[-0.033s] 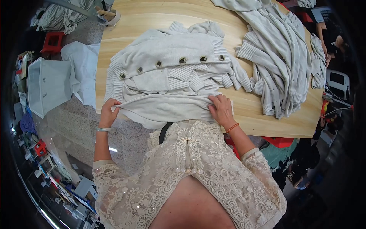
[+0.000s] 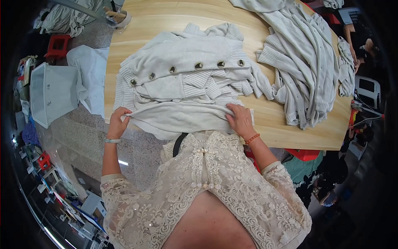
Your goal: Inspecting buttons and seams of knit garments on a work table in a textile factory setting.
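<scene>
A light grey knitted cardigan (image 2: 182,52) lies in loose folds on the wooden table in front of me. A row of large dark buttons (image 2: 199,65) crosses it, and ribbed bands show at its ends. Along its near edge, a strip of the knit is drawn out between my hands and hangs over the table's edge. My left hand (image 2: 119,123) pinches this edge at the left corner, thumb against fingers. At the right end, my right hand (image 2: 241,120) grips the same edge near a ribbed part, its fingers on top and its thumb partly hidden.
More grey knitwear (image 2: 304,70) is heaped on the right of the table (image 2: 306,139). A cup with wooden-handled tools (image 2: 120,18) stands at the far left corner. Left of the table are a whitish bin (image 2: 58,95), white cloth and a red stool (image 2: 58,45). Another person's arm (image 2: 350,41) shows at the right.
</scene>
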Demonstrator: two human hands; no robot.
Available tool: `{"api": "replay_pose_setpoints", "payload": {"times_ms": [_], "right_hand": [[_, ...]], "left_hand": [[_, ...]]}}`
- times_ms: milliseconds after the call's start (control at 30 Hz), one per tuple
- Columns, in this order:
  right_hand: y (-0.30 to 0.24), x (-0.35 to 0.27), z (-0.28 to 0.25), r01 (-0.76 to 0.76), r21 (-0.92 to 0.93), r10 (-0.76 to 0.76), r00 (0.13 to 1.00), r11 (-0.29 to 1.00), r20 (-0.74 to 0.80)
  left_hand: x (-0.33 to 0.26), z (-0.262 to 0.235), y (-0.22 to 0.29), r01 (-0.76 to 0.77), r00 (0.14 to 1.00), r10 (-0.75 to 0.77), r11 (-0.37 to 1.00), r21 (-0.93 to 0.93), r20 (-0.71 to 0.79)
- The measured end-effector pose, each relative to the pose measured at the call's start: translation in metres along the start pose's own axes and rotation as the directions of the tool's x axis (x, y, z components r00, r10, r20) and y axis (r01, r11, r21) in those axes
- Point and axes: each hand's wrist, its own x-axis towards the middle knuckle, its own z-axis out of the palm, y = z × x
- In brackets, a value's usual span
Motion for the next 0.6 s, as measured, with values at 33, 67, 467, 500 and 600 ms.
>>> {"api": "replay_pose_setpoints", "payload": {"times_ms": [33,67,467,500,600], "right_hand": [[0.004,-0.005,0.004,-0.154,0.178,0.148,0.988,0.972,0.048],[0.005,-0.004,0.001,-0.152,0.177,0.147,0.988,0.972,0.042],[0.057,0.045,-0.152,-0.088,0.962,0.514,0.856,0.259,-0.060],[0.069,0.055,-0.151,-0.177,0.871,0.521,0.847,0.458,-0.102],[0.108,0.086,-0.128,-0.355,0.060,0.355,0.880,0.933,-0.316]], "left_hand": [[0.000,-0.001,0.003,0.011,1.000,-0.011,1.000,-0.024,0.009],[0.002,-0.002,0.006,0.021,1.000,-0.021,0.999,-0.048,0.017],[0.039,-0.003,0.075,0.118,0.992,-0.086,0.903,-0.412,0.096],[0.051,0.008,0.071,0.116,0.992,-0.082,0.895,-0.430,0.097],[0.075,0.039,0.048,0.103,0.995,-0.088,0.826,-0.554,0.053]]}}
